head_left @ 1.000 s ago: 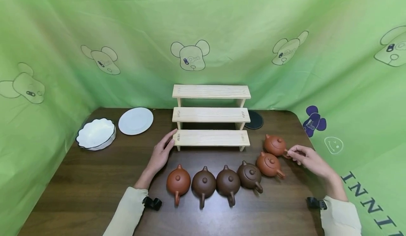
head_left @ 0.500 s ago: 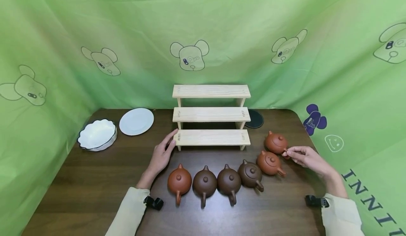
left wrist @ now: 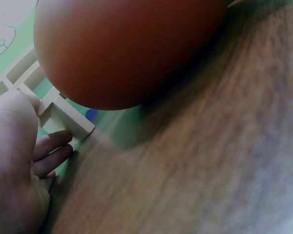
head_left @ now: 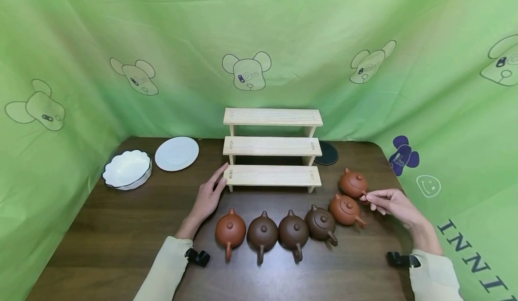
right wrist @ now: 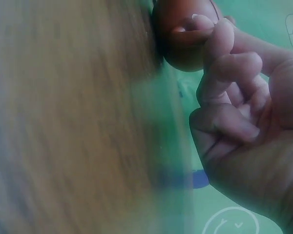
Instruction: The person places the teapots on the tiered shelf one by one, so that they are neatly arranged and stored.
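At the right of the head view, my right hand (head_left: pixel 390 205) pinches the handle of a reddish-brown teapot (head_left: pixel 353 184) between thumb and index finger; the right wrist view shows its other fingers curled. That teapot sits on the table, close behind a second reddish-brown teapot (head_left: pixel 344 210). My left hand (head_left: pixel 207 198) touches the left end of a three-tier wooden shelf (head_left: pixel 272 176) with fairly straight fingers. Several teapots stand in a row before the shelf, including dark brown ones (head_left: pixel 262 231) and a reddish-brown one (head_left: pixel 230 231), which looms large in the left wrist view.
A scalloped white dish (head_left: pixel 127 169) and a flat white plate (head_left: pixel 176 154) lie at the back left of the dark wooden table (head_left: pixel 121 247). Behind the shelf's right side is a dark round mat (head_left: pixel 327 153). A green curtain (head_left: pixel 283 31) encloses the back and sides.
The teapot in my right hand has turned slightly, its spout swinging a little to the right. My left hand keeps its place at the shelf, and the head view shifts slightly.
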Demonstrator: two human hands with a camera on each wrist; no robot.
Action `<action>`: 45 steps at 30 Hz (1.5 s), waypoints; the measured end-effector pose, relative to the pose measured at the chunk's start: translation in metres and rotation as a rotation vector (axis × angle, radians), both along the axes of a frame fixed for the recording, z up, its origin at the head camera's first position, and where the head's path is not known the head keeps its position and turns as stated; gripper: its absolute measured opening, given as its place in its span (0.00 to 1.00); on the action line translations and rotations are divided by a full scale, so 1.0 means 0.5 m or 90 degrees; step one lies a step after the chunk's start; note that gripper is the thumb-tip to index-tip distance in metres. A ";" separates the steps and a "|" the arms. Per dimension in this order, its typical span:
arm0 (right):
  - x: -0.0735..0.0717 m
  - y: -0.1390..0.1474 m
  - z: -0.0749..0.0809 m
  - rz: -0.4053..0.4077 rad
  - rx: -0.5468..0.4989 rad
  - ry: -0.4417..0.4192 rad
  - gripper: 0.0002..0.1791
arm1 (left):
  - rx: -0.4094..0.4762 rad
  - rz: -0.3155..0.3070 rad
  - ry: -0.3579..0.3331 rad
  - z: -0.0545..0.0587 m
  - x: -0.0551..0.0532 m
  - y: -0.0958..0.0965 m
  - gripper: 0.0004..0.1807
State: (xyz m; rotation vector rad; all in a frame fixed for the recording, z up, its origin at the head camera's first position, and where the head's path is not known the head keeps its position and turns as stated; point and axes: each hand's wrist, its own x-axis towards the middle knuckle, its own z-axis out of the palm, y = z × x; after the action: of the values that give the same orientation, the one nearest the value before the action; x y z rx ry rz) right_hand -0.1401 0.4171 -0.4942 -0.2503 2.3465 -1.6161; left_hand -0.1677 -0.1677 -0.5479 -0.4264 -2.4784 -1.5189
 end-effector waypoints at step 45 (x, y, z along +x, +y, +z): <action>0.036 -0.132 0.136 0.004 -0.209 0.062 0.23 | -0.005 0.024 -0.057 0.023 0.008 0.012 0.28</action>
State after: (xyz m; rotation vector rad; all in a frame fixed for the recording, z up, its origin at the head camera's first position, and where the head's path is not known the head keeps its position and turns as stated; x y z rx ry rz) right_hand -0.1219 0.3511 -0.4262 -0.4105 2.1316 -2.0251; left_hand -0.1634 -0.1616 -0.5366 -0.3165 -2.5449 -1.5475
